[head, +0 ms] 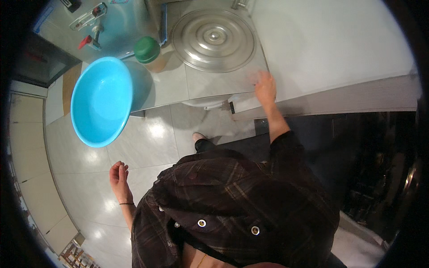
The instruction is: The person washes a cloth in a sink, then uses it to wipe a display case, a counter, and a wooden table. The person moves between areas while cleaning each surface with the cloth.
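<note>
My left hand [119,181] hangs over the tiled floor at the left, a dark band around its wrist. Its fingers are loosely curled together, and I see nothing in them. Near the counter's front edge is my right hand [266,87], its fingers blurred. Just beyond it a round metal lid [214,60] with a central knob lies on the grey counter [201,83]. A blue plastic basin [104,97] sits at the counter's left end, jutting past the front edge. Between basin and lid stands a jar [156,65] with a green cap [146,49].
Behind the basin is a metal tank [124,30] with a red-handled tap [87,42]. A white worktop [321,43] extends to the right. Below the counter, a white drawer or panel [246,102] shows. Pale cabinets [33,160] line the left; dark cabinet fronts [335,147] stand at right.
</note>
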The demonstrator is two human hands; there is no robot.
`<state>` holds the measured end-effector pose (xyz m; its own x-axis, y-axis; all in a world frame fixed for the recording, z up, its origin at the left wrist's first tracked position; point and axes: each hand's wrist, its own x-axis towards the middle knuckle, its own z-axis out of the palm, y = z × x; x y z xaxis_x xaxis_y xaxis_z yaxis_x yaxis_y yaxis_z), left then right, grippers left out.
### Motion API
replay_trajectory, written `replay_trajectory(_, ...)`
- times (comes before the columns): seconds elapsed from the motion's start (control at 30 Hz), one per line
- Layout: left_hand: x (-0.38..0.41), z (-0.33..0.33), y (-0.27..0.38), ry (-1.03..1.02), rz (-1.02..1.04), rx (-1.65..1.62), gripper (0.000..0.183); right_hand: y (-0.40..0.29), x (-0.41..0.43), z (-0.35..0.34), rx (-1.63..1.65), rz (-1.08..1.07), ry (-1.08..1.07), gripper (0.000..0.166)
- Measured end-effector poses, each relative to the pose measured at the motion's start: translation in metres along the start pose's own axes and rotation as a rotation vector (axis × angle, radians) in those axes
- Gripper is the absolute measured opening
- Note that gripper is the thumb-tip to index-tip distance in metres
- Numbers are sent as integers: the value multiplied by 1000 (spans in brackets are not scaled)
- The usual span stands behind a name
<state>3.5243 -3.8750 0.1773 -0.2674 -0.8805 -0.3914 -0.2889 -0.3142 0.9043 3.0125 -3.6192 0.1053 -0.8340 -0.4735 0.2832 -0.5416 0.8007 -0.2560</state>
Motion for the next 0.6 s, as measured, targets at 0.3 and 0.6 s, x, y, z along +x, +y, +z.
replay_trajectory(0.3, -5, 7, -7, -41, -36, 16, 22, -28, -60, 16, 137, 108, -162, 49)
replay_trajectory(0.6, -11, 1, -2, 0, -7, -28, 22, -37, -35, -31, 303, 192, -135, 46)
